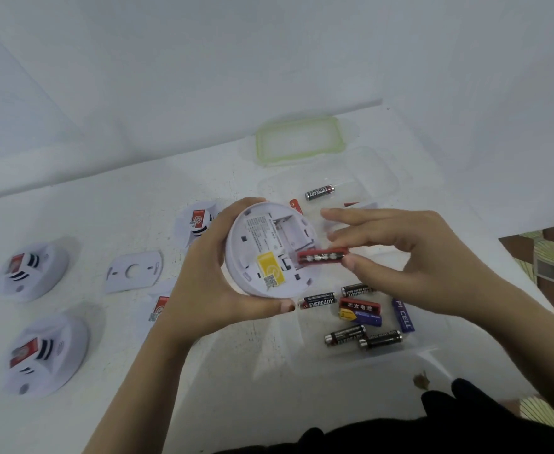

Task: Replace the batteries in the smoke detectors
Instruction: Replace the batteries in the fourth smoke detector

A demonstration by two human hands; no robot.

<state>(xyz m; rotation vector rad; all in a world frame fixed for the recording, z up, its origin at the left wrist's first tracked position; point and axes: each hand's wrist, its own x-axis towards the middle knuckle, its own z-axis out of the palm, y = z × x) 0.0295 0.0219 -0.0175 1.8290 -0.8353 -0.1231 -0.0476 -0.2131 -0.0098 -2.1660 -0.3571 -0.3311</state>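
While your left hand (203, 273) grips the smoke detector (262, 253) back-up, your right hand (400, 257) pinches the red battery (323, 256), long axis left-right, at the near-right edge of the open battery bay (285, 231). Bay sits just far-left of the battery; right hand's nearer.

Detector (262, 253) back: white plastic, smooth, matt. Its yellow label (269, 265): a sticker with a slight sheen. Red battery (323, 256): glossy wrap. Loose batteries (320, 300): glossy printed wraps, bare metal ends. Tub (400, 353): clear plastic, smooth, shiny. Lid (298, 139): clear plastic with a pale green rim; rim material unclear. Plate (134, 271): white plastic, matt. Table (72, 208): white, matt, faintly speckled. Cloth (449, 417) at lower edge: black, matt.
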